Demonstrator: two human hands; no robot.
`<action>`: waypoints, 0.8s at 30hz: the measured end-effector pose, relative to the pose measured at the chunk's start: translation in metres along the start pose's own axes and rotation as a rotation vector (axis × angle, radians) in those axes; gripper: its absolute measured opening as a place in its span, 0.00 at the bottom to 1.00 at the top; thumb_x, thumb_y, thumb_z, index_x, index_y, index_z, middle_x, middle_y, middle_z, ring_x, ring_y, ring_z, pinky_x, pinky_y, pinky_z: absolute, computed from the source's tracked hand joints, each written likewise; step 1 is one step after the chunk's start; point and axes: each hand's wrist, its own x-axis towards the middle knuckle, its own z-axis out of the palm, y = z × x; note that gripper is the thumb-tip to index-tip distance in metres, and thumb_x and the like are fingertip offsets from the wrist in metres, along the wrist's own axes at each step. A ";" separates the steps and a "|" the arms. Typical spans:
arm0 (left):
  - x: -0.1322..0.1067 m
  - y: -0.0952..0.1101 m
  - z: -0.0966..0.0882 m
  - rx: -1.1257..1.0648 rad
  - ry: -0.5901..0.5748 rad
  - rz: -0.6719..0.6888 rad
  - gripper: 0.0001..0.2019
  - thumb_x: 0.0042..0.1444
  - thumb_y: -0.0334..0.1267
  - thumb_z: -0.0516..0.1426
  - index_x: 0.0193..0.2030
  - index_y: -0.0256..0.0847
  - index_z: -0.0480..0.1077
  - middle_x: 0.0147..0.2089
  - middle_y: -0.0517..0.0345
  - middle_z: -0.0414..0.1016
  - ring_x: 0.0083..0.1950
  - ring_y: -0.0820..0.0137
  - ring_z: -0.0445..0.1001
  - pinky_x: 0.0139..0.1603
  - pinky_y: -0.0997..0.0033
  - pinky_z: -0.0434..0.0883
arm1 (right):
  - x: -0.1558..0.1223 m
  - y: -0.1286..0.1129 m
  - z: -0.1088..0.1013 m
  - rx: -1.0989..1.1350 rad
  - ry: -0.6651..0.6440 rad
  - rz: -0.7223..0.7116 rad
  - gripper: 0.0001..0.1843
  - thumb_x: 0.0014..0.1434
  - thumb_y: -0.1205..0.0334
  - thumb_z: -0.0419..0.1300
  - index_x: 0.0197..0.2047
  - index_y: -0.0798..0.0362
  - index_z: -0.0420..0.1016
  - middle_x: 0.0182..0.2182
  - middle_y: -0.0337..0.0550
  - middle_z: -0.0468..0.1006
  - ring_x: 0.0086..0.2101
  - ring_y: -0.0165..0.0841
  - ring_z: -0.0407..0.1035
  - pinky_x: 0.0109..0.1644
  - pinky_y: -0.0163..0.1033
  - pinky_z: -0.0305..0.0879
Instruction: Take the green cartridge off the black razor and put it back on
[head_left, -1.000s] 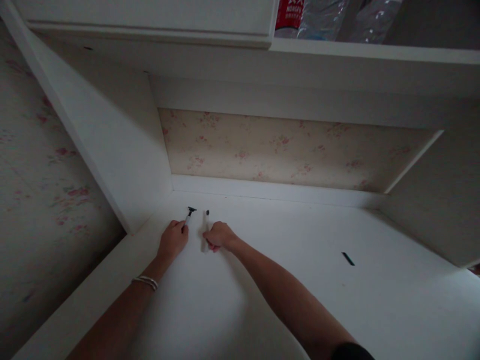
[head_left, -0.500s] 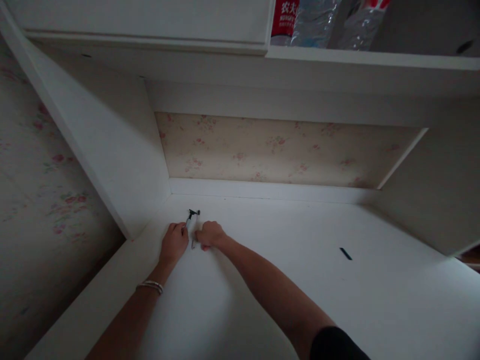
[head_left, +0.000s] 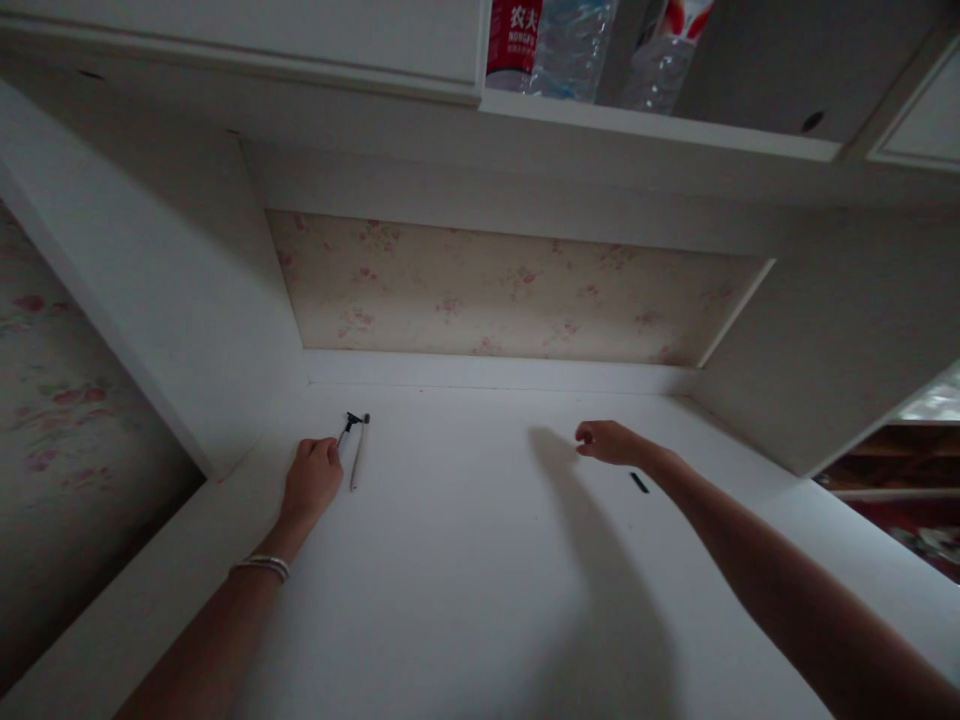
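Observation:
My left hand (head_left: 311, 480) rests at the left of the white surface (head_left: 450, 560), closed around the handle of a razor (head_left: 348, 426) with a black head. Just right of it lies a slim pale stick with a small dark head (head_left: 359, 455), probably a toothbrush, its top by the razor's head. Over to the right, my right hand (head_left: 611, 442) hovers above the surface, fingers loosely curled with a gap at the thumb and nothing visible in them. Nearest to it is a short black strip (head_left: 639, 483), lying flat a little below the wrist.
White side panels (head_left: 172, 270) stand left and right, with flower-patterned wallpaper (head_left: 480, 290) at the back. Overhead, a shelf (head_left: 660, 125) holds plastic bottles (head_left: 574, 50). Farther right are brown shelves (head_left: 892, 460) with items I cannot make out.
My right hand has let go of the pale stick and moved right, near the black strip. The left hand still holds the razor. The view has shifted right.

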 end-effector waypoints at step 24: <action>-0.002 -0.004 0.010 -0.029 0.062 0.045 0.16 0.58 0.38 0.47 0.46 0.35 0.70 0.45 0.45 0.66 0.45 0.61 0.71 0.51 0.64 0.68 | -0.034 0.116 0.042 0.103 -0.030 -0.017 0.16 0.42 0.55 0.63 0.37 0.47 0.78 0.39 0.44 0.77 0.40 0.46 0.71 0.42 0.43 0.66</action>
